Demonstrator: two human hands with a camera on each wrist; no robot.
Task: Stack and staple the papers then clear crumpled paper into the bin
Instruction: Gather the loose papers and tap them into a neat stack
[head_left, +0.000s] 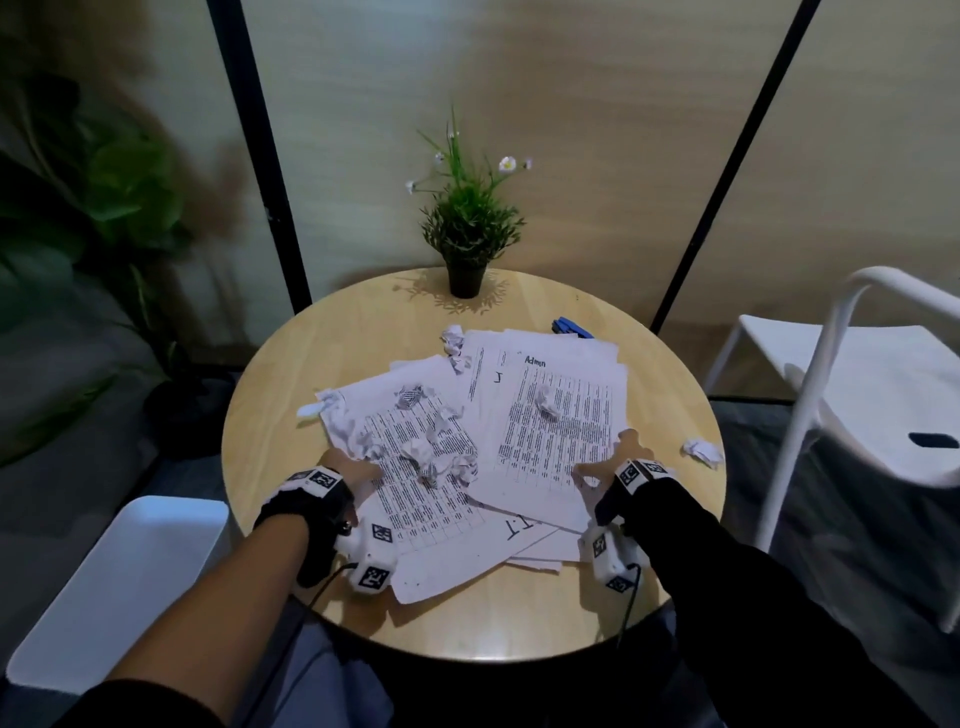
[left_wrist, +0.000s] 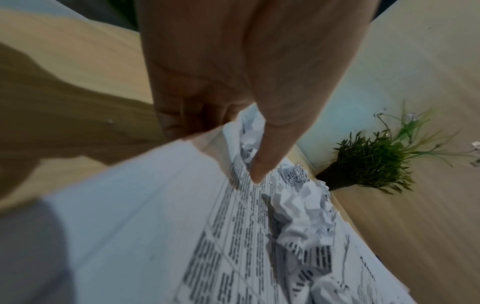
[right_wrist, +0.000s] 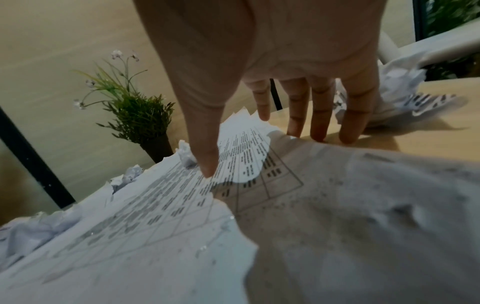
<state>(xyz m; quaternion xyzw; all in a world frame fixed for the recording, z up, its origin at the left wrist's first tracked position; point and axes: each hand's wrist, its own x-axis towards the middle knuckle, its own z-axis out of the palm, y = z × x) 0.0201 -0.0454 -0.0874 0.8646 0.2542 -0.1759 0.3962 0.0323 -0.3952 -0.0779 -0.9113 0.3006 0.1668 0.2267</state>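
Printed sheets lie fanned across the round wooden table (head_left: 291, 384). My left hand (head_left: 363, 467) pinches the left edge of the left sheet (head_left: 415, 499); in the left wrist view the thumb (left_wrist: 257, 174) lies on top and the fingers are tucked beneath the raised edge. My right hand (head_left: 605, 460) holds the right edge of the right sheet (head_left: 550, 457), thumb (right_wrist: 207, 172) on the print and fingers (right_wrist: 319, 123) reaching down past the lifted edge. Several crumpled balls (head_left: 431, 460) sit on the sheets, one (head_left: 547, 402) on the right sheet and another (head_left: 702, 451) on bare wood. A blue stapler (head_left: 571, 327) lies behind the papers.
A small potted plant (head_left: 466, 275) stands at the table's far edge. A white bin (head_left: 119, 587) is on the floor at my lower left. A white chair (head_left: 857, 395) stands to the right, and a large leafy plant (head_left: 104, 208) at the left.
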